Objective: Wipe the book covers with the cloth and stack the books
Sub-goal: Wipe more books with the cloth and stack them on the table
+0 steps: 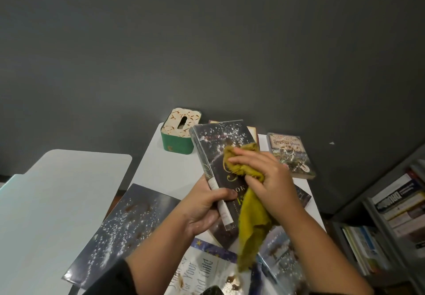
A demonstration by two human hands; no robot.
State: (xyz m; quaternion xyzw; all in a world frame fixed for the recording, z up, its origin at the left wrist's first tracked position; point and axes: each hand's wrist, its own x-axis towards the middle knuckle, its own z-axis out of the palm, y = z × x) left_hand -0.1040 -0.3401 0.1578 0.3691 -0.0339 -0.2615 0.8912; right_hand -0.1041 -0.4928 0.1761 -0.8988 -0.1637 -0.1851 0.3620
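Note:
My left hand (202, 212) grips the spine edge of a dark hardcover book (220, 147), held tilted above the white table (161, 170); white specks dust its upper cover. My right hand (264, 177) holds a bunched mustard-yellow cloth (250, 225) pressed on the cover's middle, its tail hanging down. Other dusty books lie flat: a large dark one (122, 232) at the left, a white one with a starry border (202, 269) near me, a pale one (280, 255) at the lower right and a paperback (292, 154) at the far right.
A green tissue box (180, 134) stands at the table's far edge by the dark grey wall. A light blue-white surface (53, 202) lies to the left. A shelf of books (395, 223) fills the right edge. Another book (302, 196) shows partly behind my right wrist.

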